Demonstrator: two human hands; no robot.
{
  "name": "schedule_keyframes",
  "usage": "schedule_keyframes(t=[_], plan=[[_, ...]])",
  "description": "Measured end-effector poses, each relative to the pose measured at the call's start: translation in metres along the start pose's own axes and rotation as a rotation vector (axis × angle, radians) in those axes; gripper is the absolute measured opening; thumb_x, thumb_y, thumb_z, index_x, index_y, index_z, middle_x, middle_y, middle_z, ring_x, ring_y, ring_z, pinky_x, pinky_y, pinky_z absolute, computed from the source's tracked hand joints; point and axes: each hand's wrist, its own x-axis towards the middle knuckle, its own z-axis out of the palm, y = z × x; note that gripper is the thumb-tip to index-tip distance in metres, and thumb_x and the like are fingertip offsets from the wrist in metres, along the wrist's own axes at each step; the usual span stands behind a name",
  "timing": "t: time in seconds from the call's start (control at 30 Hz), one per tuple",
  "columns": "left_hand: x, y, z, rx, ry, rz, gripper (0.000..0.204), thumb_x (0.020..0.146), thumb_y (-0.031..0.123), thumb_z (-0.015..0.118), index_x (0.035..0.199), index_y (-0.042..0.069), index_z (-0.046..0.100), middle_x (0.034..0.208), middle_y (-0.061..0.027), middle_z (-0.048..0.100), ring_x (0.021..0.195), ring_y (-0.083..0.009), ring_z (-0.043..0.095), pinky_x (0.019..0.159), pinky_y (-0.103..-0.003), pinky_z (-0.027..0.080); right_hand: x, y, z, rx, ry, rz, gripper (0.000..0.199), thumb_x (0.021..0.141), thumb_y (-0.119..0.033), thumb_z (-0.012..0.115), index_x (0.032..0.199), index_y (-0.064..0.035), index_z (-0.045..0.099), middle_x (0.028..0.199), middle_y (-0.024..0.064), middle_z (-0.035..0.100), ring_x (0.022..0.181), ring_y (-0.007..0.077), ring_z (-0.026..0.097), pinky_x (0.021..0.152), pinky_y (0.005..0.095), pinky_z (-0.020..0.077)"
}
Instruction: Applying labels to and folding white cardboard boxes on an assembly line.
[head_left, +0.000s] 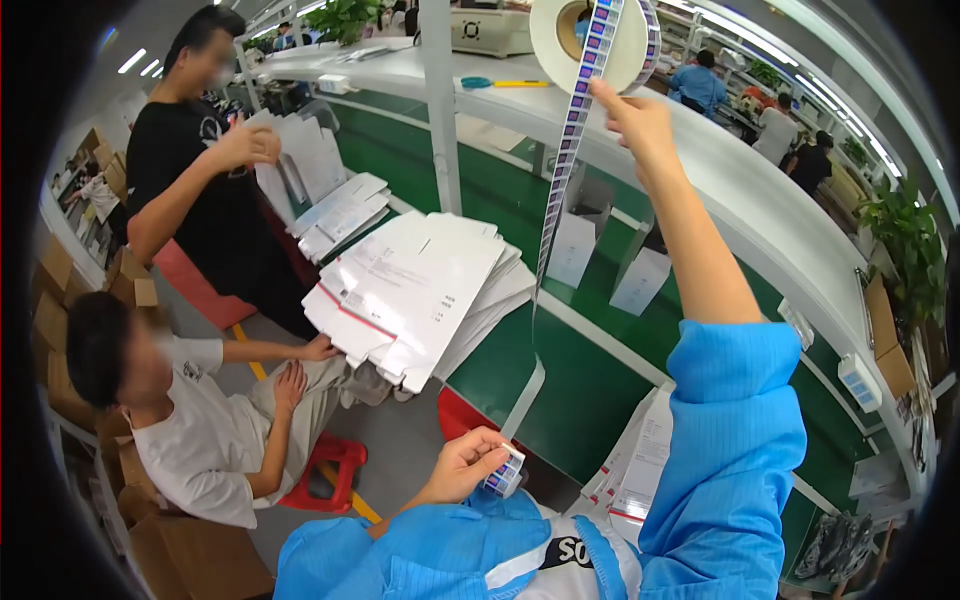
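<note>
A large roll of labels sits up on the white shelf, its core showing. From it a long strip of small printed labels runs down, twists over the green table and reaches my lap. High up by the roll, my right hand pinches the strip's edge between thumb and fingers. Down near my chest, my left hand is closed around a small coil of labels, where the strip's lower end arrives.
Flat white cartons lie stacked on the green table, left of the strip. More folded cartons lean by my right arm. A seated person and a standing person are at left. Scissors rest on the shelf.
</note>
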Motion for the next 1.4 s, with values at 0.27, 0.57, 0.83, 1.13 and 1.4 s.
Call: schedule_keyframes(t=[0.27, 0.57, 0.83, 1.13, 1.4], plan=[[0.016, 0.006, -0.021, 0.005, -0.084, -0.079, 0.016, 0.094, 0.009, 0.057, 0.107, 0.0, 0.058, 0.091, -0.003, 0.065, 0.082, -0.0055, 0.059, 0.074, -0.02, 0.046, 0.042, -0.035, -0.014, -0.142, 0.725, -0.581, 0.096, 0.062, -0.06, 0.079, 0.122, 0.0096, 0.051, 0.109, 0.0229, 0.062, 0.097, 0.028, 0.062, 0.087, 0.0348, 0.0478], [0.038, 0.008, -0.014, 0.009, -0.146, -0.125, 0.016, 0.092, 0.011, 0.06, 0.104, 0.0, 0.06, 0.089, -0.0035, 0.065, 0.079, -0.0058, 0.058, 0.07, -0.02, 0.045, 0.051, -0.038, -0.057, -0.26, 0.6, -0.398, 0.057, 0.067, -0.041, 0.079, 0.099, 0.0043, 0.065, 0.087, 0.0127, 0.068, 0.075, 0.02, 0.065, 0.07, 0.0308, 0.05], [0.036, 0.007, -0.009, 0.043, -0.219, -0.169, 0.016, 0.092, 0.012, 0.061, 0.104, 0.001, 0.06, 0.085, -0.0019, 0.064, 0.075, -0.0045, 0.057, 0.067, -0.019, 0.044, -0.032, -0.022, -0.154, 0.039, 0.67, -0.4, 0.044, 0.071, -0.03, 0.08, 0.097, 0.0024, 0.066, 0.086, 0.0066, 0.067, 0.071, 0.0134, 0.062, 0.066, 0.0246, 0.0482], [0.053, -0.004, -0.002, 0.184, -0.384, -0.146, 0.015, 0.093, 0.014, 0.059, 0.103, 0.003, 0.06, 0.08, 0.0013, 0.062, 0.073, -0.0022, 0.054, 0.063, -0.019, 0.043, -0.107, -0.012, -0.214, -0.295, 0.714, -0.155, 0.057, 0.075, -0.044, 0.075, 0.108, 0.0016, 0.064, 0.097, 0.0059, 0.064, 0.086, 0.0117, 0.057, 0.078, 0.0289, 0.0445], [0.106, -0.107, -0.017, 0.376, -0.525, -0.28, 0.017, 0.095, 0.022, 0.056, 0.097, 0.005, 0.057, 0.086, -0.0038, 0.065, 0.078, -0.0077, 0.06, 0.067, -0.021, 0.048, -0.254, 0.048, -0.3, -0.415, 0.482, -0.044, 0.059, 0.096, -0.051, 0.041, 0.135, -0.0075, 0.049, 0.131, 0.0125, 0.055, 0.127, 0.0234, 0.048, 0.108, 0.0398, 0.0339]])
